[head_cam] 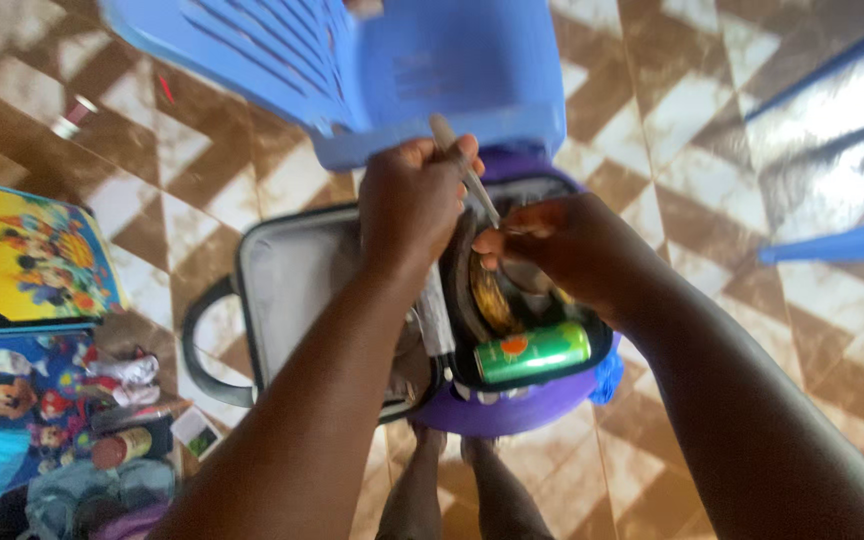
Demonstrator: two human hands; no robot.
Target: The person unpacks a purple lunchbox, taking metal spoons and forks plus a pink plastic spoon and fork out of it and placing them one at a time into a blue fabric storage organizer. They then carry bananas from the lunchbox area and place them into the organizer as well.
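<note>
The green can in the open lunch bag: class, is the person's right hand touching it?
Apart. The head view shows the right hand higher in the bag, with dark lining visible between it and the green can lying on its side.

Silver spoon [464,170] tilted above open purple lunch bag [512,400].

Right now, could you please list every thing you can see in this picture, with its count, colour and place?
lunch bag: 1, purple outside, grey lining, open, centre, on the floor
can: 1, green, lying inside the lunch bag, near side
round container: 1, dark, food inside, in the lunch bag
spoon: 1, pale handle, in the left hand
chairs: 2, blue plastic, top centre and right edge
cartoon bags: 2, yellow and blue, left
small jar: 1, brown, lower left
floor: brown and white tiles
left hand: grips the spoon
right hand: over the round container
feet: 2, bottom centre
</note>
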